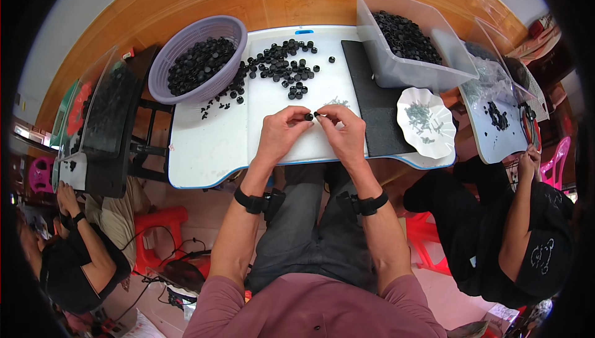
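Over the near part of the white table (pixel 214 158), my two hands meet almost fingertip to fingertip. My left hand (pixel 280 132) pinches a round black cap (pixel 308 117) between thumb and fingers. A smaller black piece (pixel 317 114), its shape partly hidden, sits in the pinch of my right hand (pixel 344 132). The two parts are very close; I cannot tell if they touch. Just beyond my right fingers lies a little heap of small clear pins (pixel 336 102). Farther back, loose black caps (pixel 285 65) are scattered over the tabletop.
A purple basket (pixel 162 84) of black parts stands back left, small black pieces (pixel 214 107) beside it. On the right are a black mat (pixel 365 99), a clear bin (pixel 403 78) of black parts and a white scalloped dish (pixel 441 147) holding clear pins. People sit at both sides.
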The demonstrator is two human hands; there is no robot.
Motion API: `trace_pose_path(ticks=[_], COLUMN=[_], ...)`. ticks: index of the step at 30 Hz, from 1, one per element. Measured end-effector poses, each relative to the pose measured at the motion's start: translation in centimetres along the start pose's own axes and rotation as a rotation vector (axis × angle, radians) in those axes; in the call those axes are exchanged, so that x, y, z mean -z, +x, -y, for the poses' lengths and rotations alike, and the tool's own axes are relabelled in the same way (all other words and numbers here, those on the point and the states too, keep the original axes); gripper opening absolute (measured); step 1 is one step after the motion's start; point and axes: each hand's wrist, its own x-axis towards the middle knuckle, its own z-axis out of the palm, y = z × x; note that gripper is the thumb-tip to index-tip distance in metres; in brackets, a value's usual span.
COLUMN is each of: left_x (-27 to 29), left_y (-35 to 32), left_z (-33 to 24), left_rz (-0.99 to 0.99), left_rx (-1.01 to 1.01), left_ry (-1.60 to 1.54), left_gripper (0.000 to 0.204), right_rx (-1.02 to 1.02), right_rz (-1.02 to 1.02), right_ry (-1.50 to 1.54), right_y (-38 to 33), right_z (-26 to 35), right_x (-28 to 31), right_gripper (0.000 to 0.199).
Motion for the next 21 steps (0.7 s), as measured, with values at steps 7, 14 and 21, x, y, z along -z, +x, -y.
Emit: trace_pose_path(ticks=[7, 14, 21], left_x=[-0.15, -0.17, -0.07], left_y=[-0.02, -0.01, -0.04], left_z=[-0.23, -0.38, -0.6], left_rz=[-0.011, -0.018, -0.006], left_rx=[0.034, 0.015, 0.013], left_ry=[-0.014, -0.008, 0.026], left_gripper=[0.028, 0.026, 0.027], right_rx=[-0.003, 0.027, 0.014], right_rz=[-0.019, 0.018, 0.044], right_ry=[0.031, -0.01, -0.025], right_y=[-0.05, 0.01, 0.13], right_z=[-0.34, -0.23, -0.02], right_x=[0.07, -0.02, -0.05], right_gripper=[0.013, 0.013, 0.012])
